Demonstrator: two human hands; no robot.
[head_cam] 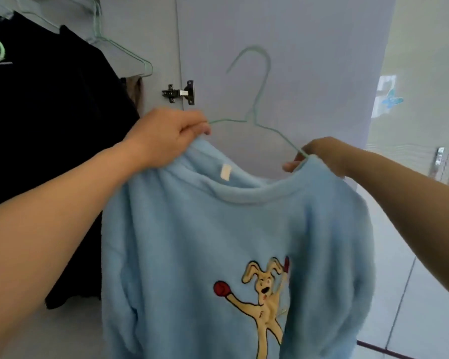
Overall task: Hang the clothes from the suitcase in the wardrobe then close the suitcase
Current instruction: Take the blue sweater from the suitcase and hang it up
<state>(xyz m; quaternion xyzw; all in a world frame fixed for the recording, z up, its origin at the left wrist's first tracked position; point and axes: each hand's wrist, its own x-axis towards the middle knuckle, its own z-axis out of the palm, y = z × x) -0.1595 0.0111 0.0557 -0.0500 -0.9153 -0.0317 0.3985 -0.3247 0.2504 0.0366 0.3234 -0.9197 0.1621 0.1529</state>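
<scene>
A light blue fleece sweater (218, 242) with a boxing rabbit on its front hangs in front of me. A thin pale green wire hanger (257, 99) sits in its neck opening, hook pointing up. My left hand (166, 136) grips the sweater's left shoulder together with the hanger's left arm. My right hand (319, 156) pinches the right shoulder edge at the hanger's right end. The suitcase is out of view.
Black clothes (49, 125) hang in the wardrobe at the left, with an empty green hanger (119, 47) beside them. The open white wardrobe door (283, 47) with its metal hinge (179, 93) stands right behind the sweater. More cabinet doors with handles (438, 161) are at the right.
</scene>
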